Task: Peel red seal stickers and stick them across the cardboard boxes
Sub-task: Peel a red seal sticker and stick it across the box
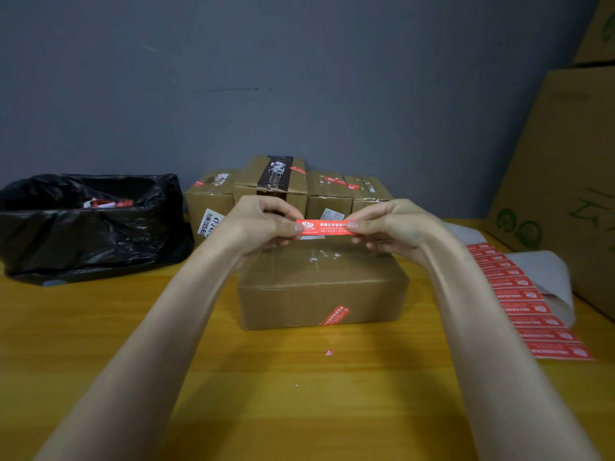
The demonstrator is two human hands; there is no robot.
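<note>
A red seal sticker (325, 227) with white print is stretched level between my two hands, above the far edge of a flat cardboard box (319, 287). My left hand (263, 224) pinches its left end and my right hand (392, 227) pinches its right end. The box lies in the middle of the yellow table (299, 394) and carries another red sticker (335, 315) slanted across its front lower edge. A sheet of red stickers (529, 304) on backing paper lies to the right of the box.
Several sealed cardboard boxes (276, 184) stand in a row against the grey wall. A bin lined with a black bag (90, 221) sits at the left and holds red and white scraps. Large cartons (572, 181) lean at the right. A small red scrap (328, 352) lies on the table.
</note>
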